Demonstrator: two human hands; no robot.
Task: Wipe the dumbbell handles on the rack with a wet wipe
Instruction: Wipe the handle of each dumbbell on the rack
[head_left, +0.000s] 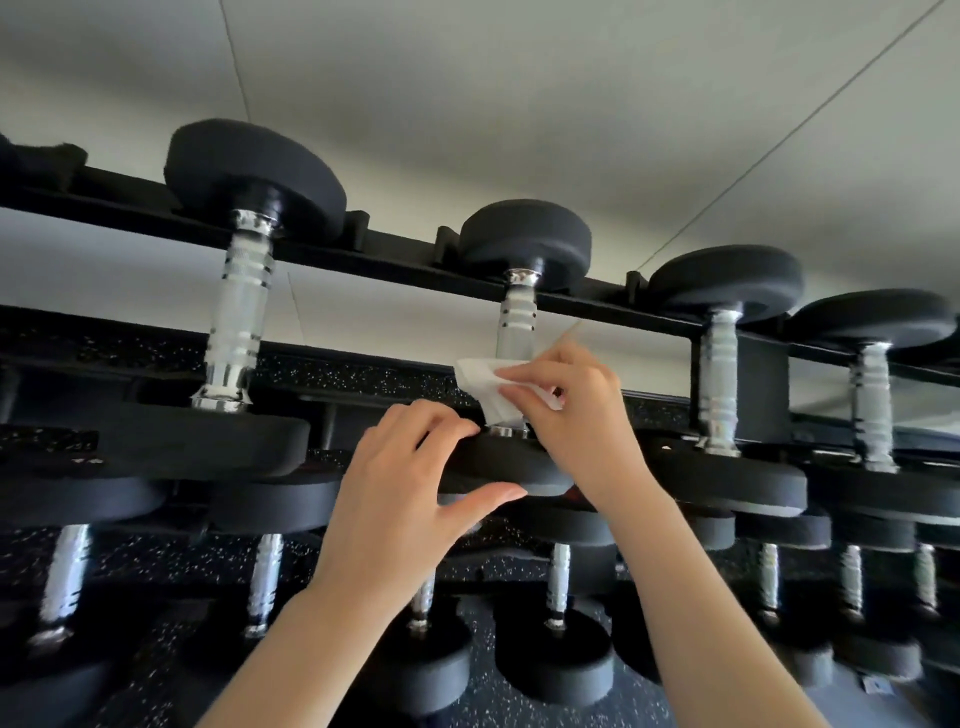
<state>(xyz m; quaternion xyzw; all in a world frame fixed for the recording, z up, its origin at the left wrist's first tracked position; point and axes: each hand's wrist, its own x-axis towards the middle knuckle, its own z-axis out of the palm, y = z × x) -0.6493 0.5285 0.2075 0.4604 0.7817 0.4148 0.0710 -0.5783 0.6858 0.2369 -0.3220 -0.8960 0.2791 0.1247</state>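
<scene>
The rack (395, 249) is seen loaded with dumbbells on two tiers, and its upper rail serves as the landmark. Just below that rail, the second dumbbell handle (514, 322) is being wiped near its lower end. The left hand (410, 488) is clamped on that dumbbell's near head, fingers above, thumb beneath. The right hand (566, 400) pinches the wet wipe (480, 376) against the handle. The work is judged partly done at most (which handles are already cleaned cannot be told).
</scene>
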